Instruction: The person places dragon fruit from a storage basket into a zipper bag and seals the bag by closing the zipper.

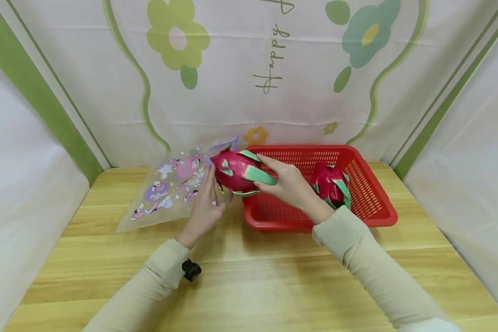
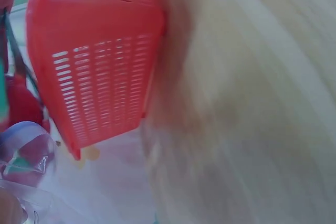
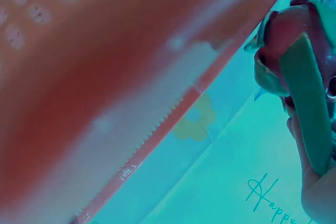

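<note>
A pink dragon fruit with green scales is at the mouth of a clear printed zip bag, its tip at the purple-edged opening. My right hand grips its near end, thumb and fingers on either side. At the bag's mouth, my left hand holds the purple edge, fingertips close to the fruit; the hand partly hides that edge. The left wrist view has the bag's film over part of the fruit. In the right wrist view, the gripped dragon fruit appears beside the basket rim.
A red slotted basket stands right of the bag. Inside it lies a second dragon fruit, below my right forearm. The wooden table is bounded at the back by a flowered white cloth and by white side walls.
</note>
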Demonstrator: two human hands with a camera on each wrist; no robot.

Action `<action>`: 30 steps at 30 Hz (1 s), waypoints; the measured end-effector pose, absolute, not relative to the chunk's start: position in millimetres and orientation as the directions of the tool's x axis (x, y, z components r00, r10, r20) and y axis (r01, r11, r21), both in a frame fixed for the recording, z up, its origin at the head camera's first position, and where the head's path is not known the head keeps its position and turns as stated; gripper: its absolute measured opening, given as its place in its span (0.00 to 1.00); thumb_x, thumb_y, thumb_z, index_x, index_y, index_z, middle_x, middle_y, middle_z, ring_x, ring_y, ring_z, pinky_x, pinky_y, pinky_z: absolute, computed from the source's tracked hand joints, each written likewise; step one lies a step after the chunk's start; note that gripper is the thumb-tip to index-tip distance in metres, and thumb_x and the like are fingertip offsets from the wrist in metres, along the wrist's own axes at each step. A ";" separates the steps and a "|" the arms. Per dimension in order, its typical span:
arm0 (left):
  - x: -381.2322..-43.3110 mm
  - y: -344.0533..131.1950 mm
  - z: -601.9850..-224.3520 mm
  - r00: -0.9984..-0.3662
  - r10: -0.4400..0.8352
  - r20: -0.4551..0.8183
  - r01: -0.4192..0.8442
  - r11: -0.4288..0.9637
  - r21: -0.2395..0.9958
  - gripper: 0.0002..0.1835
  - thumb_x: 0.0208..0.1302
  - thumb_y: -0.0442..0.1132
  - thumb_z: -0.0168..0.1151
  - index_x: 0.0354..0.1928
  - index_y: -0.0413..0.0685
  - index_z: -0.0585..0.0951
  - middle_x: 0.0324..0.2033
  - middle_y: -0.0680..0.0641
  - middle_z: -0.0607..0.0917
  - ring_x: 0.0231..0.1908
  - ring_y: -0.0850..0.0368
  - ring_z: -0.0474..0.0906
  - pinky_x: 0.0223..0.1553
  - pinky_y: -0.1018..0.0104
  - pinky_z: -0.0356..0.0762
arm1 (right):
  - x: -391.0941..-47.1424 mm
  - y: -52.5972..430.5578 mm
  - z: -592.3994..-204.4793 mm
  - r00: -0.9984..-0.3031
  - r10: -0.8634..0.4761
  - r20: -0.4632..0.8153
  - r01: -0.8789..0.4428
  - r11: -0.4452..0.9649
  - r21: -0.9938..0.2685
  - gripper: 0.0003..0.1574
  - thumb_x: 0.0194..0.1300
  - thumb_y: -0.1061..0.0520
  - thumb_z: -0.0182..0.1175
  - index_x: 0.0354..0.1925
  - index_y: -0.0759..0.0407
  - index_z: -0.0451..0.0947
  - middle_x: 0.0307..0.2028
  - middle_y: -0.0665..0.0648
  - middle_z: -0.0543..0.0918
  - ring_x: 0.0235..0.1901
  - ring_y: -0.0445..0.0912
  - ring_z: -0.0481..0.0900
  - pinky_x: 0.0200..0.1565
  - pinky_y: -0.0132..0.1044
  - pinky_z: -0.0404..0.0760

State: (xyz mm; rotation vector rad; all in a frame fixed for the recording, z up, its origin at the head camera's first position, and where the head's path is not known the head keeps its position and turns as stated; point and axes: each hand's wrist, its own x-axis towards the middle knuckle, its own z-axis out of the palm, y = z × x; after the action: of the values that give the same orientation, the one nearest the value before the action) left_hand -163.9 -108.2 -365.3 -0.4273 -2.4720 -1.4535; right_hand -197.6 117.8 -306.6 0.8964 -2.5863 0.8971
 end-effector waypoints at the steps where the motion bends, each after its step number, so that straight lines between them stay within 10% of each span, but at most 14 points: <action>1: -163.3 -108.0 -367.2 -0.925 0.134 0.356 0.376 0.469 0.799 0.52 0.44 0.18 0.52 0.75 0.42 0.46 0.75 0.37 0.42 0.75 0.39 0.40 0.49 0.55 0.79 | -197.8 117.7 -306.9 -0.786 -0.454 0.420 -0.617 0.621 -0.483 0.42 0.54 0.55 0.70 0.65 0.62 0.68 0.59 0.63 0.78 0.40 0.52 0.82 0.41 0.42 0.83; 8: -162.7 -106.3 -372.8 -0.919 0.117 0.377 0.386 0.472 0.793 0.53 0.43 0.16 0.52 0.75 0.42 0.44 0.75 0.38 0.41 0.75 0.38 0.39 0.53 0.44 0.76 | -196.8 113.9 -307.2 -0.815 -0.406 0.413 -0.579 0.590 -0.563 0.42 0.55 0.55 0.69 0.66 0.62 0.67 0.59 0.64 0.78 0.49 0.54 0.81 0.46 0.46 0.83; 17: -168.0 -104.3 -363.9 -0.921 0.084 0.381 0.382 0.393 0.837 0.53 0.46 0.19 0.52 0.76 0.46 0.44 0.76 0.41 0.41 0.75 0.41 0.39 0.60 0.42 0.71 | -199.1 106.8 -307.9 -0.820 -0.407 0.402 -0.571 0.634 -0.522 0.43 0.54 0.55 0.70 0.66 0.63 0.67 0.57 0.65 0.79 0.36 0.49 0.80 0.35 0.36 0.78; 30: -170.5 -106.1 -351.6 -0.913 0.073 0.401 0.395 0.398 0.828 0.51 0.47 0.20 0.50 0.75 0.47 0.47 0.76 0.39 0.42 0.76 0.42 0.39 0.69 0.42 0.58 | -204.6 94.4 -306.2 -0.801 -0.445 0.400 -0.596 0.651 -0.470 0.42 0.53 0.53 0.70 0.63 0.66 0.70 0.58 0.64 0.79 0.53 0.55 0.80 0.52 0.44 0.82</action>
State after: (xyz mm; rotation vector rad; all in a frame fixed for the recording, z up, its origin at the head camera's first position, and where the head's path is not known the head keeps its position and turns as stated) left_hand -170.5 -106.1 -351.6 -0.4090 -2.3596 -1.5210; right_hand -204.6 94.4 -306.2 0.8424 -2.6221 0.8772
